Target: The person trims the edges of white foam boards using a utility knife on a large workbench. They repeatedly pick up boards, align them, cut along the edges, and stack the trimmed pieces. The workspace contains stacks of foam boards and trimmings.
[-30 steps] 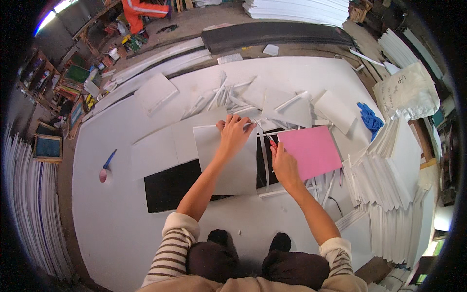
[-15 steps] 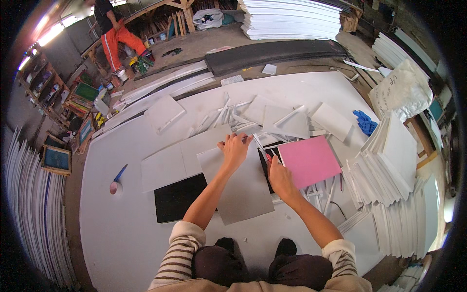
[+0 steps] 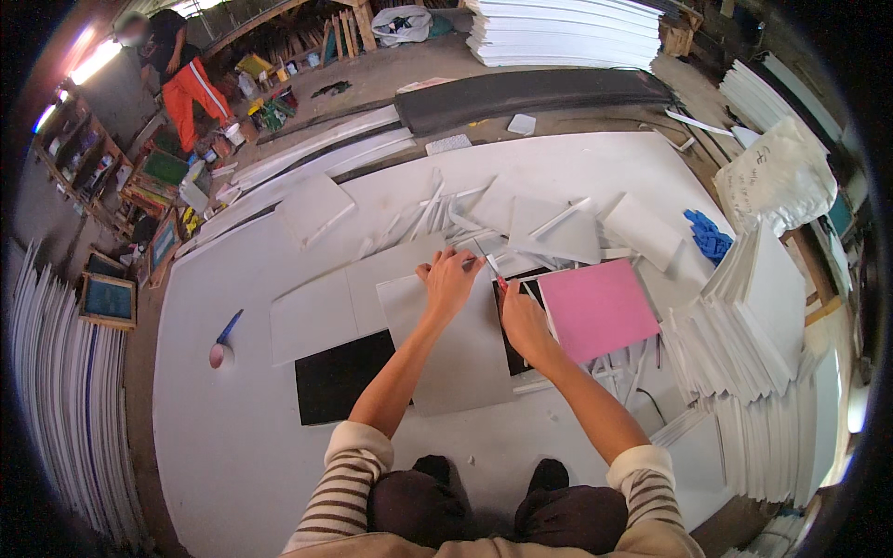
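Observation:
My left hand [image 3: 450, 283] rests at the far edge of a grey rectangular sheet [image 3: 456, 358], thumb and fingers spread apart. Just to its right, my right hand [image 3: 526, 321] is closed round a slim red-handled tool [image 3: 502, 283] whose exact kind is too small to tell. A narrow white strip [image 3: 492, 264] shows between the tool and the left fingertips. Under the grey sheet lies a black panel [image 3: 339, 379], its left part exposed. Beside my right hand, a pink square sheet [image 3: 600, 310] lies over white offcuts.
White offcut strips [image 3: 433, 212] and loose panels lie beyond my hands. A blue glove [image 3: 709, 237] and stacked white sheets [image 3: 735, 344] are on the right. A tape roll [image 3: 220, 355] sits at left. Far left, a person in orange trousers [image 3: 193, 98] stands.
My right hand has shifted slightly up and left with the red-handled tool, closer to my left hand, which stays in place. The person in the background has moved left.

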Available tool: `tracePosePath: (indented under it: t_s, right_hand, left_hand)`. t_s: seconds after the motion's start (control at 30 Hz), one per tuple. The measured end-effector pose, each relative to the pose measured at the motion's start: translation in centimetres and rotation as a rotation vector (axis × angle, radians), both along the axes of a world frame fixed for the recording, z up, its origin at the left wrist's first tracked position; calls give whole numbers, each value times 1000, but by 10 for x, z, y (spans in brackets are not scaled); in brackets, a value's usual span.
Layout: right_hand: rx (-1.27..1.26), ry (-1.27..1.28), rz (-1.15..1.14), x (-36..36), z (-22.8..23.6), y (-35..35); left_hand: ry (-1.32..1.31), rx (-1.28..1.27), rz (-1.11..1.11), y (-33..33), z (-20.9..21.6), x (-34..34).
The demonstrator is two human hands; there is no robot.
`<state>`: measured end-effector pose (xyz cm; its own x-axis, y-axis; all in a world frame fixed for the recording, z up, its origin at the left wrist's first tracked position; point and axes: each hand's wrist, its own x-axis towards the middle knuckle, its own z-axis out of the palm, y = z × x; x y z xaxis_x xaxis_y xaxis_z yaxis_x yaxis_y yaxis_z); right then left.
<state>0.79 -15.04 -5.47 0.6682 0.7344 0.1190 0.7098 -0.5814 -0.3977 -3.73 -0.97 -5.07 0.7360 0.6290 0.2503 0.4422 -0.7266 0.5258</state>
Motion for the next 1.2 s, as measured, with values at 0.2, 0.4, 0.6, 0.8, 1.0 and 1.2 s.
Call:
tracePosePath:
  t_s: [0.2, 0.4, 0.6, 0.8, 1.0, 1.2]
  right_hand:
    - [-56, 186, -37, 37, -54, 38]
    - [-38, -4, -134, 49, -126, 54]
    - [9, -119, -47, 58, -173, 41]
    - [96, 64, -107, 55, -133, 35]
    - [452, 152, -168, 90, -80, -13]
    - [799, 692, -326, 102, 39, -42]
  left_hand:
    - [2, 33, -30, 12, -30, 10]
    - [170, -29, 79, 33, -73, 18]
    - [172, -110, 84, 38, -94, 18]
    - [237, -367, 175, 63, -85, 11]
    - [-395, -894, 299, 99, -27, -22]
    - [-739, -1190, 97, 98, 40, -26]
